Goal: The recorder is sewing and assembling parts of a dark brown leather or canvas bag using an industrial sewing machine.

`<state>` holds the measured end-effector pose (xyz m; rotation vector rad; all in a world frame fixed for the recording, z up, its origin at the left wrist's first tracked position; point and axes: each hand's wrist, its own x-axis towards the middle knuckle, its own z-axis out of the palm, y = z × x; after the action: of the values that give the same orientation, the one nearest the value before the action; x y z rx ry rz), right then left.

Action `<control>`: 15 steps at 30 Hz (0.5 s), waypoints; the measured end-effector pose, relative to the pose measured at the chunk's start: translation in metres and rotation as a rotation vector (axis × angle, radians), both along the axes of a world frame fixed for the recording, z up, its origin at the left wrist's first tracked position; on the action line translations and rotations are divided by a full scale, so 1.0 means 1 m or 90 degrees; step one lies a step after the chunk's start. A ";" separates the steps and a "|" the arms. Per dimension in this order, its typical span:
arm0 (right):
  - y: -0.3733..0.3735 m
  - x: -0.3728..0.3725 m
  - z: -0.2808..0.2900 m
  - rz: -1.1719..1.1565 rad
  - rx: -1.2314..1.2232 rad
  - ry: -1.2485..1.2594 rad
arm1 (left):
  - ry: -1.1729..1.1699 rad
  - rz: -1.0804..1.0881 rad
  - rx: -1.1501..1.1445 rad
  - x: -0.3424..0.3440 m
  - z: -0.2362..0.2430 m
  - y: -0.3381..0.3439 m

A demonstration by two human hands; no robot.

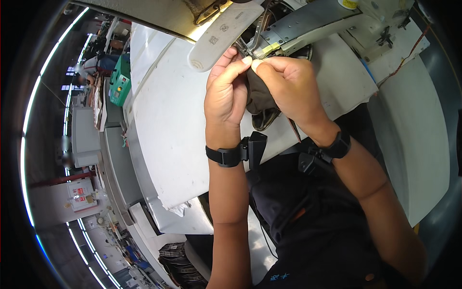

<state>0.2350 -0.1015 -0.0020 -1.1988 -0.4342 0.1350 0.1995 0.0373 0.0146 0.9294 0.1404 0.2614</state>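
Note:
My left hand (pixel 225 91) and my right hand (pixel 288 86) meet at the fingertips over a dark brown piece of fabric (pixel 260 96), both pinching its top edge. The fabric hangs between my palms, just below the needle area (pixel 248 48) of a grey-white sewing machine (pixel 308 21). A darker rounded piece with a toothed edge (pixel 264 119) shows beneath the fabric. Each wrist wears a black strap with a small black device.
The white sewing table (pixel 168 125) spreads out to the left and a white curved panel (pixel 414 130) lies to the right. A green box (pixel 119 84) stands far left. A red wire (pixel 409 55) trails at the upper right. Patterned cloth (pixel 175 262) lies below.

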 end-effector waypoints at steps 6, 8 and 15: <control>0.002 0.001 0.001 -0.003 0.003 0.000 | 0.026 -0.018 0.042 -0.005 -0.004 0.006; 0.003 0.001 0.000 -0.006 0.011 -0.004 | 0.022 -0.019 0.047 -0.006 -0.007 0.006; 0.002 0.004 0.001 0.012 -0.017 -0.009 | -0.016 0.031 0.083 -0.006 -0.014 0.001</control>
<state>0.2388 -0.0998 -0.0014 -1.2233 -0.4568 0.1490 0.1934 0.0379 0.0009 1.0528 0.1249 0.3303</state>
